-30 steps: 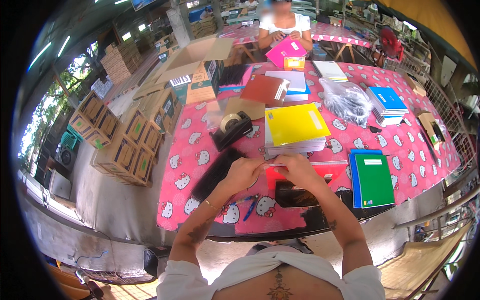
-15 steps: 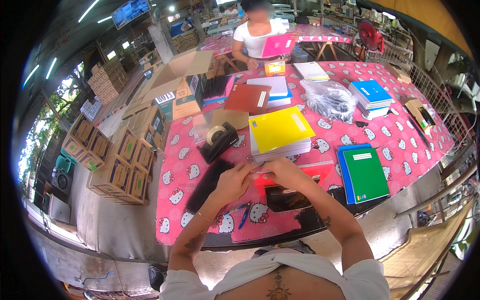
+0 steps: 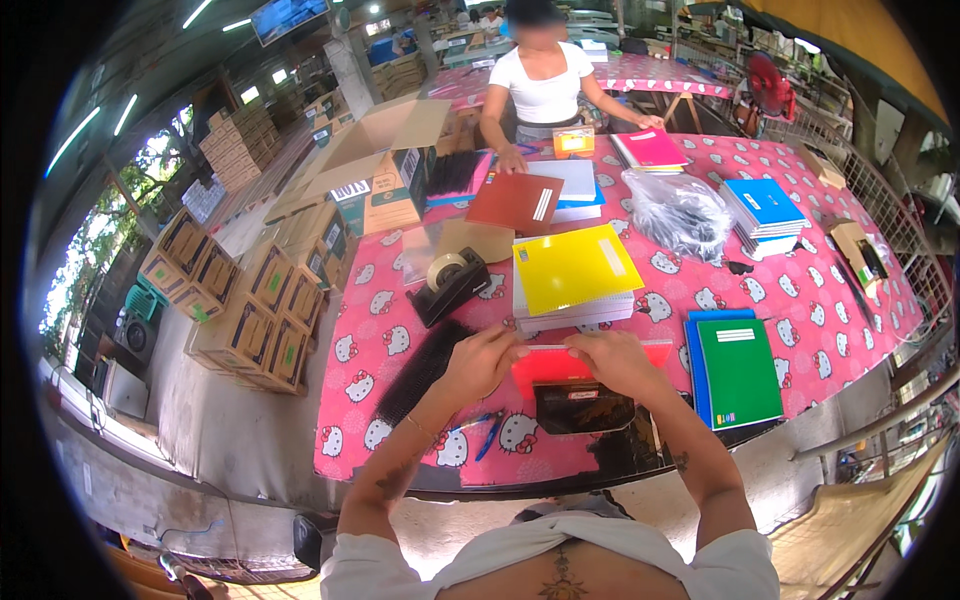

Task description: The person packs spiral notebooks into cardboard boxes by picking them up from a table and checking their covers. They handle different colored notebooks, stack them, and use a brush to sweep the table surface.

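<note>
A red notebook [image 3: 545, 366] leans on a dark stand [image 3: 585, 410] near the front of the table. At its left end, my left hand [image 3: 478, 364] is closed, fingertips pressed together on the corner. My right hand [image 3: 618, 362] grips its upper edge further right, fingers bent over it. Just beyond lies a yellow notebook [image 3: 575, 268] on a pile of white-edged notebooks. Left of my left hand is a bundle of black binding coils [image 3: 425, 370]. Two pens [image 3: 490, 435] rest below it.
A tape dispenser [image 3: 448, 285] stands beyond the coils. Green notebook [image 3: 738, 375], blue stack [image 3: 764, 212] and plastic bag of coils [image 3: 680, 215] are on the right. Across the table, a co-worker [image 3: 540, 85] touches a brown notebook [image 3: 515, 203] and a pink one [image 3: 655, 148].
My hands have moved apart, the right one sliding rightward along the red notebook. The co-worker has laid the pink notebook on a stack and reached onto the brown one.
</note>
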Action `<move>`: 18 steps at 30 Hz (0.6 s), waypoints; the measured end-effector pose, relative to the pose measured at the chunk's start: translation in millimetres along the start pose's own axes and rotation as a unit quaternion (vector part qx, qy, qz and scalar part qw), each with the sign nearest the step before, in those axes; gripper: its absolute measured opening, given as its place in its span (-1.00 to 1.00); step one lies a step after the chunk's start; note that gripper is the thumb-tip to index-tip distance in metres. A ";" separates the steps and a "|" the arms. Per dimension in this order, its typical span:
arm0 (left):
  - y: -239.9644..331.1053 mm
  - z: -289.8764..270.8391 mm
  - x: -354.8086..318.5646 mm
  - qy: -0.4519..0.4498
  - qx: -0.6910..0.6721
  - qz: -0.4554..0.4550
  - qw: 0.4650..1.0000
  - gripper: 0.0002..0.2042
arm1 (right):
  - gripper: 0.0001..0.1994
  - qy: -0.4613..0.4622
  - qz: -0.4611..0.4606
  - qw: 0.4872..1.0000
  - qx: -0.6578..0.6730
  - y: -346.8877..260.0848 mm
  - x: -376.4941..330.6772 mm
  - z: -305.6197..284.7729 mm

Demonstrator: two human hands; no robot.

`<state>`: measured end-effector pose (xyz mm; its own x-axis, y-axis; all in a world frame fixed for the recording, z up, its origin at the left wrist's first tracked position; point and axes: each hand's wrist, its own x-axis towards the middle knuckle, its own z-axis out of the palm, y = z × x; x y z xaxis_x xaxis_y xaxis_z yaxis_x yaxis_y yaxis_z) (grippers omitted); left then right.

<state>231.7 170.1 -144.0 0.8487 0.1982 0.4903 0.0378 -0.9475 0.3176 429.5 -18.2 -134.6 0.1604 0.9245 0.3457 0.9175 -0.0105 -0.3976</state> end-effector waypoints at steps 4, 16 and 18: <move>3.2 4.1 6.5 -0.054 0.088 -0.037 0.994 -0.56 | -0.85 0.032 -0.029 0.999 0.008 7.9 5.2 9.9; 41.6 57.5 2.9 0.005 0.300 -0.143 0.943 -0.18 | -0.89 0.075 -0.053 0.996 -0.004 4.1 2.9 9.7; 65.8 108.1 -64.3 0.016 0.231 -0.125 0.965 -0.21 | -0.89 0.073 -0.054 0.996 -0.007 4.7 0.0 12.6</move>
<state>236.6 67.9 -242.4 0.7658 0.4363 0.4725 0.4775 -0.8779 0.0368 429.2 -13.4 -147.2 0.1109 0.8552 0.5063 0.9368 0.0801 -0.3405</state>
